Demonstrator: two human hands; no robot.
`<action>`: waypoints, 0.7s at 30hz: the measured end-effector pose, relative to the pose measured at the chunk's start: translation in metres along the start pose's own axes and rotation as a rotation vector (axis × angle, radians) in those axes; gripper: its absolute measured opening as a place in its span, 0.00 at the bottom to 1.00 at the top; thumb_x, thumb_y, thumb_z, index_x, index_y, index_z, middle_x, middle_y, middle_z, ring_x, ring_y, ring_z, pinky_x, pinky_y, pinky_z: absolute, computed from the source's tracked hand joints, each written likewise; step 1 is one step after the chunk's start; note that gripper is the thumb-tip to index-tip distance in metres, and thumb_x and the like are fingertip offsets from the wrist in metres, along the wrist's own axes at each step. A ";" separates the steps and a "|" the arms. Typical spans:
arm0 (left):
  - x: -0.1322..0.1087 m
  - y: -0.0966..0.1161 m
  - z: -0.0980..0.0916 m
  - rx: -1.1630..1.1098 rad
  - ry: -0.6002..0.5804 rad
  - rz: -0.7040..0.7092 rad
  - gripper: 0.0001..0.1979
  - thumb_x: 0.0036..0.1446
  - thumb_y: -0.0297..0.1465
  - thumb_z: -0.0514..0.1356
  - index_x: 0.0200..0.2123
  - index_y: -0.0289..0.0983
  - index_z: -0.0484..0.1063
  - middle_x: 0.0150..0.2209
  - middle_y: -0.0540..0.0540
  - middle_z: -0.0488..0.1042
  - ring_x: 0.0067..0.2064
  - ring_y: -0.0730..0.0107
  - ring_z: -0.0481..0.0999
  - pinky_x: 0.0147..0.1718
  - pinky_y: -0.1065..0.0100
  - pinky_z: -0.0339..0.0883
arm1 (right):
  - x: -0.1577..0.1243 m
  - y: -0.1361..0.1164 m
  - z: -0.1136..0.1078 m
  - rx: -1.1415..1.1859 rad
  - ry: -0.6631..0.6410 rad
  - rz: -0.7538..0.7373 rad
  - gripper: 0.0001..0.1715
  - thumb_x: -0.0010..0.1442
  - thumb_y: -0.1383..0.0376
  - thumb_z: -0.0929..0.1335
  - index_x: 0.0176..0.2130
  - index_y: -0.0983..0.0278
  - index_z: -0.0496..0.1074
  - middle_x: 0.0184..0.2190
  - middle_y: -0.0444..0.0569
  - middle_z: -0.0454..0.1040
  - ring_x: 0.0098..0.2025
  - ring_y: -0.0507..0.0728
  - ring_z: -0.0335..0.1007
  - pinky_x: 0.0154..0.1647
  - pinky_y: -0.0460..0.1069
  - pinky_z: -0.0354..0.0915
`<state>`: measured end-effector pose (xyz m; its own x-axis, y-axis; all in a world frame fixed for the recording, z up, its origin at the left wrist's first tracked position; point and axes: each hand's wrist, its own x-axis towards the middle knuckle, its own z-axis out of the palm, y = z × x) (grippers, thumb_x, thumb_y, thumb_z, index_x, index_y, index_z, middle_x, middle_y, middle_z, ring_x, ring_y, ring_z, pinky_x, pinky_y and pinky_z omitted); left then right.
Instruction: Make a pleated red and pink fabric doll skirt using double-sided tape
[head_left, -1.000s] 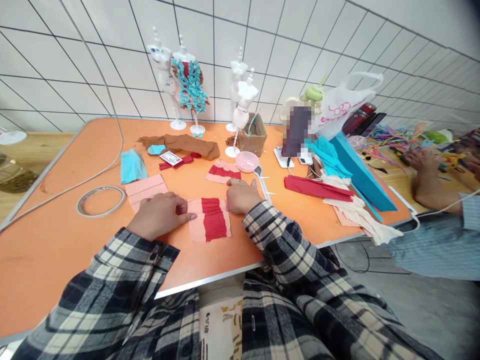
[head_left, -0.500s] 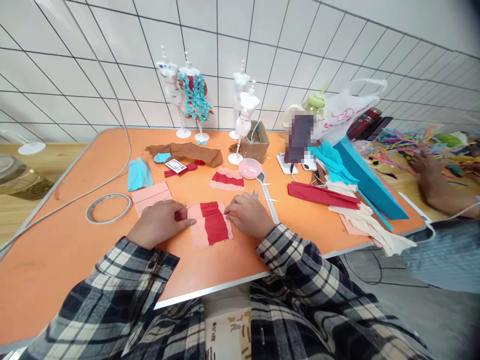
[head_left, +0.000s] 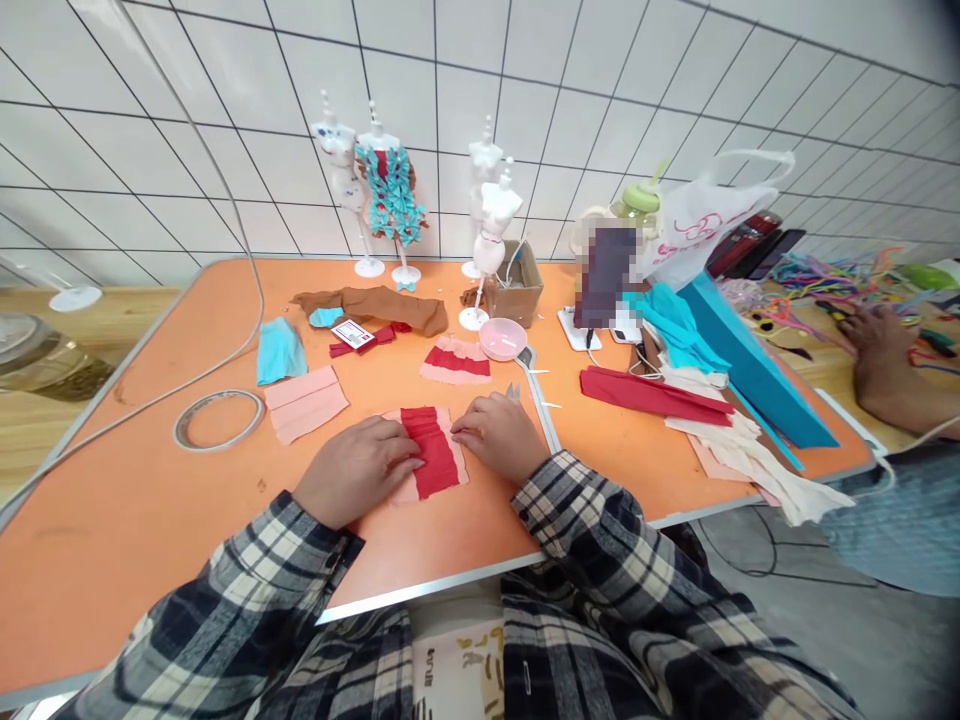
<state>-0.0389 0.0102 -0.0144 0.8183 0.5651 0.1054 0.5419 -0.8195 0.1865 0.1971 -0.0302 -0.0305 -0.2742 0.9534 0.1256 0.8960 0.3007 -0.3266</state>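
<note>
A pale pink cloth piece with a red cloth strip (head_left: pixel 436 468) down its middle lies on the orange table before me. My left hand (head_left: pixel 361 468) rests over its left part, fingers laid on the red strip and covering much of the pink there. At the right edge my right hand (head_left: pixel 501 436) is closed, with thumb and fingertips pinching the cloth's border. Metal tips, perhaps of small scissors (head_left: pixel 513 391), stick out beyond the right hand; the rest is hidden. A folded pink cloth (head_left: pixel 307 402) lies left of my left hand.
A tape roll (head_left: pixel 219 419), blue cloth (head_left: pixel 281 352), brown cloth (head_left: pixel 390 307) and another pink-and-red piece (head_left: pixel 455 361) surround the work. Behind stand several small mannequins (head_left: pixel 493 225), a pink bowl (head_left: pixel 502 340) and a cardboard box (head_left: pixel 517 285). A co-worker's hand (head_left: pixel 874 330) is far right.
My left hand has moved right from the pink edge onto the red strip. The strip now looks wider and flatter at its top. My right hand stays at the right edge.
</note>
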 end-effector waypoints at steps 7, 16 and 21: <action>0.000 -0.006 -0.006 0.031 -0.074 -0.046 0.13 0.63 0.37 0.55 0.38 0.40 0.80 0.40 0.44 0.80 0.42 0.60 0.77 0.42 0.61 0.68 | 0.001 0.000 0.004 -0.014 -0.030 0.014 0.10 0.64 0.58 0.69 0.40 0.57 0.80 0.37 0.45 0.77 0.41 0.57 0.65 0.44 0.52 0.55; 0.000 -0.007 -0.009 0.041 -0.097 -0.041 0.12 0.62 0.34 0.55 0.38 0.41 0.79 0.40 0.46 0.81 0.42 0.60 0.78 0.41 0.60 0.66 | 0.003 0.006 0.006 0.093 -0.022 0.045 0.07 0.61 0.61 0.71 0.37 0.58 0.81 0.37 0.43 0.78 0.42 0.56 0.67 0.45 0.51 0.55; 0.000 -0.009 -0.008 0.038 -0.098 -0.062 0.12 0.62 0.33 0.55 0.37 0.41 0.79 0.39 0.47 0.81 0.41 0.60 0.77 0.41 0.60 0.66 | 0.002 0.005 0.004 0.085 -0.042 0.051 0.08 0.61 0.59 0.71 0.38 0.57 0.81 0.38 0.44 0.79 0.43 0.57 0.68 0.46 0.52 0.54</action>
<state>-0.0458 0.0183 -0.0082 0.7971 0.6039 -0.0019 0.5971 -0.7876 0.1523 0.1999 -0.0265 -0.0355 -0.2449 0.9671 0.0682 0.8769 0.2510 -0.4099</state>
